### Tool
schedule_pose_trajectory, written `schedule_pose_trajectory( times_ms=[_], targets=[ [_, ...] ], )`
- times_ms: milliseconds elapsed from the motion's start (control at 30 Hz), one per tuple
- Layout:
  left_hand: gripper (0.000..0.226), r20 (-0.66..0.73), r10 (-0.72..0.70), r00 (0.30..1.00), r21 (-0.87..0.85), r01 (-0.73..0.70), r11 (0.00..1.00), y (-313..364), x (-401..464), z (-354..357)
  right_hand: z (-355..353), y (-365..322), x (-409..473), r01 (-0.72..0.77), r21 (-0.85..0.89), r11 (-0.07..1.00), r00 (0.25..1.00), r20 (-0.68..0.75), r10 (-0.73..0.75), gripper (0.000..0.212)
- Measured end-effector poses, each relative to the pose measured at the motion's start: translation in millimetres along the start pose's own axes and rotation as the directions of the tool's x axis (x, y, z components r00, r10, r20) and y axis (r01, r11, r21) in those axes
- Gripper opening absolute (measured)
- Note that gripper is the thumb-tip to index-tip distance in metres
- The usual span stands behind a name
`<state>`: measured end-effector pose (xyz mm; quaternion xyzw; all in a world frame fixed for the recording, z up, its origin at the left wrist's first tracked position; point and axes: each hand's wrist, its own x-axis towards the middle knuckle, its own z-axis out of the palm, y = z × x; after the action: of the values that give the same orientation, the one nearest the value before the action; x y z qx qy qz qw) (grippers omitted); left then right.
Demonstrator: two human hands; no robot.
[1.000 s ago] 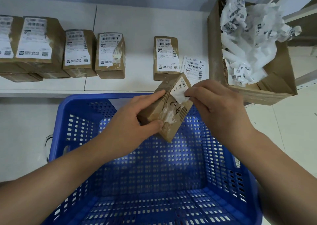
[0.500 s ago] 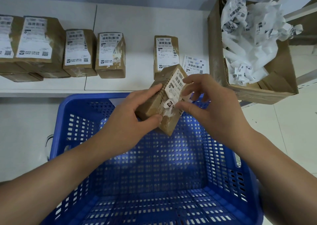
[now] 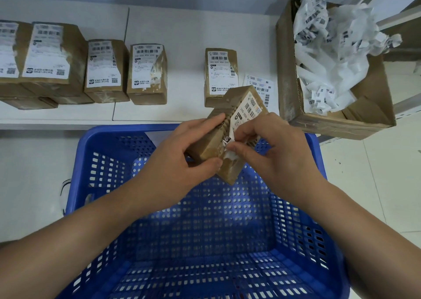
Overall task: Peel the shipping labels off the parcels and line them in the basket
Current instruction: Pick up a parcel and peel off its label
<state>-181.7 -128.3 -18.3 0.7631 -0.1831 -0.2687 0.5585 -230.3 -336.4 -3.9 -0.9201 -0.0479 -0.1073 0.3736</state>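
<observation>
A small brown parcel (image 3: 211, 143) is held tilted above the far rim of the blue basket (image 3: 95, 162). My left hand (image 3: 180, 159) grips its left side, thumb underneath and fingers over the top edge. A white shipping label (image 3: 247, 112) covers the parcel's upper face. My right hand (image 3: 268, 148) pinches the label's lower, partly lifted corner between thumb and fingertips. Several more labelled parcels (image 3: 147, 73) stand in a row on the white shelf (image 3: 182, 30) behind.
An open cardboard box (image 3: 337, 125) at the right of the shelf holds a heap of crumpled peeled labels. One loose label (image 3: 259, 84) lies flat on the shelf beside a lone parcel (image 3: 221, 71). Pale floor surrounds the basket.
The parcel has been turned so its labelled face is up. My right hand moved from the parcel's top corner to the label's lower corner and now pinches it.
</observation>
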Motion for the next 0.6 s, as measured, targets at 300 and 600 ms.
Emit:
schedule_pose_trajectory(
  times_ms=[300, 600],
  targets=[
    [0.072, -0.005, 0.02, 1.0, -0.032, -0.02, 0.999, 7, 3, -1, -9, -3, 0, 0.02, -0.003, 1.0, 1.0, -0.006, -0.02, 0.007],
    [0.072, -0.04, -0.019, 0.999, -0.041, 0.017, 0.999, 2, 4, -10, -26, 8, 9, -0.017, -0.057, 0.998, 0.972, -0.233, 0.003, 0.014]
  ],
)
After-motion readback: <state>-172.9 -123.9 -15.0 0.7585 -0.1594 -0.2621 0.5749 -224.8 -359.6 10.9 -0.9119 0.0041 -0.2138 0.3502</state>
